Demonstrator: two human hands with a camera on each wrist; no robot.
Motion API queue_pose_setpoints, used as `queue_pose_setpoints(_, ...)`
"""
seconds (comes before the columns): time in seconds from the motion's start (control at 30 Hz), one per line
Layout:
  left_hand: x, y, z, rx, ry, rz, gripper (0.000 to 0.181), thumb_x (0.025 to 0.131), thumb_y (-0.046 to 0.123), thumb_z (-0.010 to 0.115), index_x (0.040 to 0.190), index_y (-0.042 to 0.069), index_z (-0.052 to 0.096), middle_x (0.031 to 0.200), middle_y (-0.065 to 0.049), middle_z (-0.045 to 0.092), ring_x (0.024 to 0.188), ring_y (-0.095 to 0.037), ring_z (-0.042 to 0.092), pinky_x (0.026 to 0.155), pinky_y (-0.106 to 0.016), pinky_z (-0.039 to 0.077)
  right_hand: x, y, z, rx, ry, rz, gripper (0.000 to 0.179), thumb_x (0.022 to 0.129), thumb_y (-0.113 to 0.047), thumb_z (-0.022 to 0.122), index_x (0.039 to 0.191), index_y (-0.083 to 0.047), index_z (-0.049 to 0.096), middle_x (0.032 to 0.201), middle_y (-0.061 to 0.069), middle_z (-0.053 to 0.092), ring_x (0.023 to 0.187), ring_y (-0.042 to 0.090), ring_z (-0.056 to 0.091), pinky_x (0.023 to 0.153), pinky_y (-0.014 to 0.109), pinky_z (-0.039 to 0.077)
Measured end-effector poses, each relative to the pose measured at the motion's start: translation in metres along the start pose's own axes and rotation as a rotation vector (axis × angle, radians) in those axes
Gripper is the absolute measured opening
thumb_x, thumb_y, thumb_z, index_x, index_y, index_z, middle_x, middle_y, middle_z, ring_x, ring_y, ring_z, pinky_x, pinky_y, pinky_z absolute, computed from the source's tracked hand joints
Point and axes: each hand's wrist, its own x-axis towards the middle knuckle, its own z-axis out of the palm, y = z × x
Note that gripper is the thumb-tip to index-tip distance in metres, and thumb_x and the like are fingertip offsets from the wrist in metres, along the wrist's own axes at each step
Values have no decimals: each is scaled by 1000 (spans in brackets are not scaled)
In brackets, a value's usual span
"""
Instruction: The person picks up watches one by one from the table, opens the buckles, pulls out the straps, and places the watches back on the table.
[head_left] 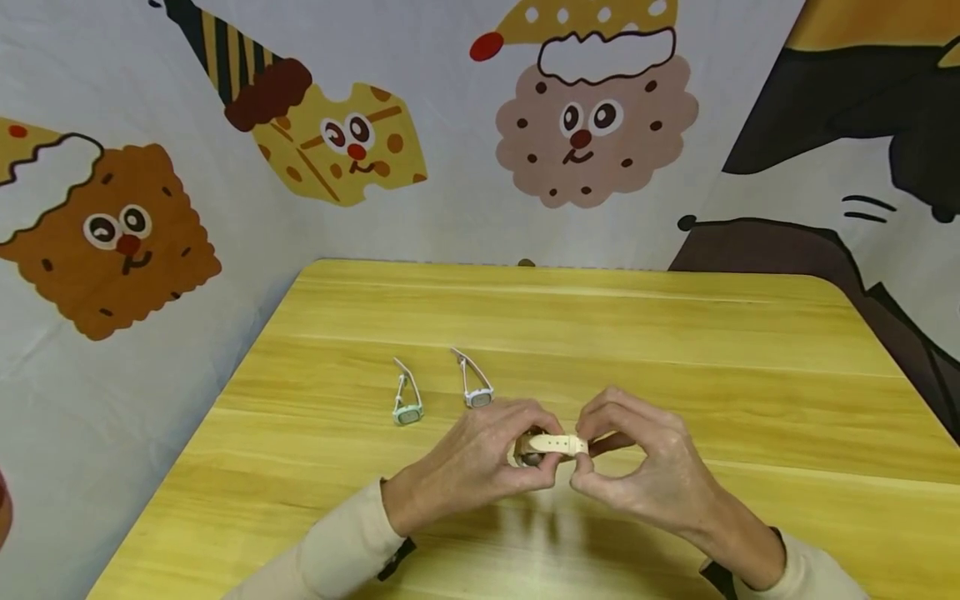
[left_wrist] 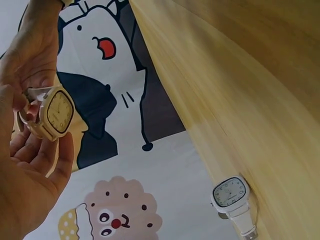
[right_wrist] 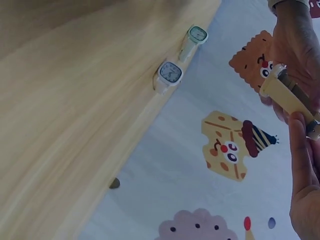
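Observation:
A cream wristwatch is held above the table between both hands, its strap looped and its holes facing up in the head view. My left hand grips it on the left side between thumb and fingers. At the strap's right end, my right hand pinches the band with thumb and fingertips. The left wrist view shows the square-cornered dial with a dark rim. Fingers partly cover the buckle area. Beyond the left hand, a mint-green watch and a whitish watch lie on the table.
The wood-grain table stretches out under the hands. Behind and beside it hangs a white cloth printed with cartoon biscuits and cheese. Both wrists carry dark straps near the cream sleeves.

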Motion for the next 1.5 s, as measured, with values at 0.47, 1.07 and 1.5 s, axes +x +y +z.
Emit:
queue_pose_setpoints(0.47,-6,-1,-2,-16,-49,-25,14,82,16,60,94,15,54,80,12,52,68,3,44,60,-6,37,-1,-4,-2,157,23,3,34,54,19,57,79,-4,58,81,6,55,69,14,58,55,24,52)
queue_pose_setpoints(1.07,-6,-5,0,-52,-45,-34,11,84,17,57,94,14,54,81,12,54,68,3,44,59,-6,38,-11,13,1,107,-57,5,28,68,11,64,90,-5,60,88,3,57,75,12,59,59,22,52)
queue_pose_setpoints(1.5,-9,-7,-3,-124,-53,-75,12,85,15,57,97,13,54,88,9,56,71,1,47,60,-6,40,-6,2,-2,161,-29,37,15,78,11,58,92,3,56,89,10,59,78,16,61,61,25,53)
